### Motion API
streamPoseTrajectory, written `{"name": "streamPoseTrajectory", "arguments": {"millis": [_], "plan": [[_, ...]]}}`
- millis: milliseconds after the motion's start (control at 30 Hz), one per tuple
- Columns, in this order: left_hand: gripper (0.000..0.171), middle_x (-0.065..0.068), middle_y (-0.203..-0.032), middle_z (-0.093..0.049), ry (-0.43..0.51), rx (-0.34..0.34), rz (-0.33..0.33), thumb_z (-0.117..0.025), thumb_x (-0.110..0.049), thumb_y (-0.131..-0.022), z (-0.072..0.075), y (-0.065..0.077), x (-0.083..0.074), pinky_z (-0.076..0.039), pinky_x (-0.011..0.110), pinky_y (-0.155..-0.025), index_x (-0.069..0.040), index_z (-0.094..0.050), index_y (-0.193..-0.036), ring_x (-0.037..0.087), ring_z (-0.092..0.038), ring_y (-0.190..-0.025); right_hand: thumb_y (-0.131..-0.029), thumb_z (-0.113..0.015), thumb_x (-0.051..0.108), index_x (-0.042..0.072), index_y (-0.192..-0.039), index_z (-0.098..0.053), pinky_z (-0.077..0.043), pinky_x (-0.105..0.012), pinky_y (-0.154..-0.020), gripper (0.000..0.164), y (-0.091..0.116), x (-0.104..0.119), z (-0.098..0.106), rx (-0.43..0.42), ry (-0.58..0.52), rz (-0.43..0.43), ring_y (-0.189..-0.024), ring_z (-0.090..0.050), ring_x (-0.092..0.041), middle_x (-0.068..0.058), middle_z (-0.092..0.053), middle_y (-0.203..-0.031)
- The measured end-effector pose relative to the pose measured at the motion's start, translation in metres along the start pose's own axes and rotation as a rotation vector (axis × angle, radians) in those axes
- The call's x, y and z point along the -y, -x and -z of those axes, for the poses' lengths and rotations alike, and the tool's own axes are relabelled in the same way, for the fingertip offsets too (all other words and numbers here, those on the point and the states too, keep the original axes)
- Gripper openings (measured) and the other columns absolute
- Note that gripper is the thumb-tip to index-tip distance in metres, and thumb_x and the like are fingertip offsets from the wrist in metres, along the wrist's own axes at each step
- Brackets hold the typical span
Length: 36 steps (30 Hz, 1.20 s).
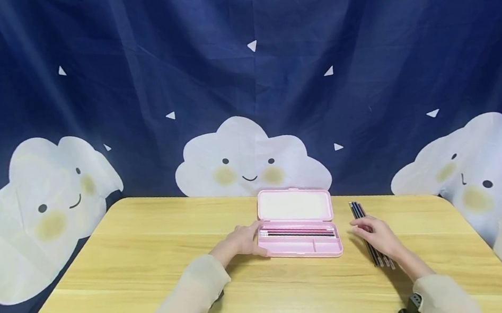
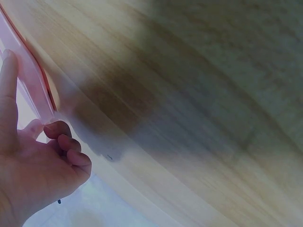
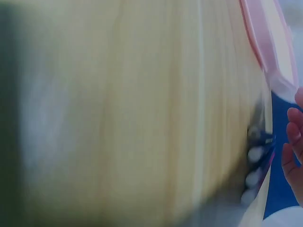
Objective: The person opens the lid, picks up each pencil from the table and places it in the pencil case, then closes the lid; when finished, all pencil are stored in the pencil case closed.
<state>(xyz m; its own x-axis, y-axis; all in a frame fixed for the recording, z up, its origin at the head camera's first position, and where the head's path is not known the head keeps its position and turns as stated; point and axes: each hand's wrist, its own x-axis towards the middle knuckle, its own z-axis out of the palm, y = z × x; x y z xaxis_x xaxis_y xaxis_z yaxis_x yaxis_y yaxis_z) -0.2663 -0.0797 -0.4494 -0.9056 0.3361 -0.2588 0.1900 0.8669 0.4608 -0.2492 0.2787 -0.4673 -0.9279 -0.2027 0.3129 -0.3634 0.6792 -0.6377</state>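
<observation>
A pink pencil case (image 1: 303, 254) lies with its lid (image 1: 294, 206) raised at the back. Inside its long compartment are a few pencils (image 1: 297, 233), dark and reddish, with pale ends at the left. My left hand (image 1: 241, 241) holds the case's left end, thumb at the front corner and index finger farther back; its other fingers curl in the left wrist view. To the right of the case, a row of several dark pencils (image 1: 371, 246) lies on the table. Over them hovers my right hand (image 1: 377, 235), fingers loosely bent and apart from the pencils in the right wrist view.
The wooden table (image 1: 155, 298) has rounded far corners. Behind it hangs a dark blue curtain (image 1: 220, 75) with smiling clouds and white triangles. Two small front compartments of the case show a divider between them. A black device (image 1: 410, 310) sits at the right wrist.
</observation>
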Motion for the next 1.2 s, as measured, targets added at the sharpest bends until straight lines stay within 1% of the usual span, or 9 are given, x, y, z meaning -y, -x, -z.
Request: {"name": "streamPoseTrajectory", "arguments": {"millis": [100,200,267,333,467,600,800,1000,1200], "plan": [[0.093,0.019,-0.132,-0.046,-0.008,-0.003,-0.006,-0.077,-0.051,-0.062,0.0,0.0,0.0,-0.039,0.053,-0.091,-0.024,-0.033,-0.14,0.035,-0.042,-0.118,-0.083,-0.063,0.004,-0.004,-0.097,-0.066,-0.047,-0.019,-0.066,0.017,0.003,-0.006,0.006,0.006,-0.004,-0.054,-0.078,-0.052,-0.006,-0.012,-0.062,-0.091],[0.093,0.02,-0.13,-0.048,-0.017,-0.009,-0.015,-0.077,-0.05,-0.063,0.0,0.001,0.0,-0.04,0.052,-0.091,-0.022,-0.034,-0.14,0.036,-0.043,-0.117,-0.084,-0.062,0.004,-0.006,-0.098,-0.066,-0.05,-0.021,-0.069,0.018,0.006,-0.012,0.01,0.006,-0.009,-0.083,-0.082,-0.058,-0.014,-0.019,-0.062,-0.096],[0.093,0.02,-0.13,-0.048,-0.021,-0.013,-0.02,-0.077,-0.049,-0.063,0.001,0.001,0.0,-0.039,0.052,-0.092,-0.021,-0.034,-0.14,0.036,-0.043,-0.117,-0.084,-0.061,0.004,-0.007,-0.099,-0.065,-0.05,-0.022,-0.07,0.019,0.008,-0.014,0.013,0.004,-0.012,-0.098,-0.083,-0.059,-0.018,-0.022,-0.062,-0.098],[0.093,0.021,-0.13,-0.048,-0.02,-0.012,-0.021,-0.078,-0.049,-0.063,0.001,0.001,0.0,-0.039,0.052,-0.093,-0.02,-0.034,-0.14,0.037,-0.042,-0.118,-0.085,-0.06,0.005,-0.008,-0.101,-0.064,-0.05,-0.022,-0.069,0.021,0.009,-0.016,0.015,0.005,-0.008,-0.111,-0.082,-0.06,-0.018,-0.023,-0.062,-0.099],[0.094,0.021,-0.131,-0.047,-0.014,-0.008,-0.018,-0.077,-0.05,-0.063,0.002,0.001,0.0,-0.038,0.053,-0.094,-0.021,-0.033,-0.141,0.037,-0.041,-0.119,-0.086,-0.06,0.006,-0.009,-0.103,-0.063,-0.048,-0.021,-0.063,0.023,0.01,-0.017,0.02,0.021,0.01,-0.142,-0.074,-0.055,-0.01,-0.018,-0.062,-0.092],[0.095,0.021,-0.132,-0.046,-0.009,-0.004,-0.024,-0.077,-0.051,-0.063,0.002,0.002,0.0,-0.038,0.053,-0.093,-0.021,-0.032,-0.141,0.037,-0.041,-0.119,-0.085,-0.061,0.004,-0.009,-0.102,-0.063,-0.044,-0.022,-0.057,0.022,0.012,-0.02,0.024,0.018,0.053,-0.139,-0.065,-0.049,-0.006,-0.01,-0.06,-0.08],[0.095,0.021,-0.133,-0.045,-0.01,0.004,-0.031,-0.076,-0.051,-0.064,0.002,0.003,-0.001,-0.037,0.053,-0.094,-0.021,-0.031,-0.142,0.037,-0.04,-0.12,-0.083,-0.061,0.004,-0.009,-0.102,-0.063,-0.042,-0.025,-0.059,0.022,0.015,-0.026,0.028,0.035,0.137,-0.137,-0.066,-0.048,-0.009,-0.006,-0.059,-0.076],[0.095,0.02,-0.133,-0.045,-0.009,0.006,-0.026,-0.076,-0.051,-0.065,0.002,0.003,-0.001,-0.037,0.052,-0.095,-0.021,-0.03,-0.142,0.037,-0.04,-0.12,-0.083,-0.061,0.004,-0.01,-0.102,-0.061,-0.042,-0.029,-0.059,0.023,0.017,-0.03,0.03,0.086,0.168,-0.132,-0.066,-0.05,-0.014,-0.005,-0.058,-0.074],[0.094,0.02,-0.133,-0.045,-0.007,0.004,-0.023,-0.076,-0.051,-0.065,0.002,0.003,-0.002,-0.038,0.053,-0.094,-0.022,-0.031,-0.142,0.036,-0.041,-0.12,-0.081,-0.06,0.001,-0.01,-0.102,-0.061,-0.045,-0.035,-0.063,0.023,0.016,-0.036,0.033,0.057,0.223,-0.111,-0.068,-0.054,-0.019,-0.006,-0.059,-0.073]]}}
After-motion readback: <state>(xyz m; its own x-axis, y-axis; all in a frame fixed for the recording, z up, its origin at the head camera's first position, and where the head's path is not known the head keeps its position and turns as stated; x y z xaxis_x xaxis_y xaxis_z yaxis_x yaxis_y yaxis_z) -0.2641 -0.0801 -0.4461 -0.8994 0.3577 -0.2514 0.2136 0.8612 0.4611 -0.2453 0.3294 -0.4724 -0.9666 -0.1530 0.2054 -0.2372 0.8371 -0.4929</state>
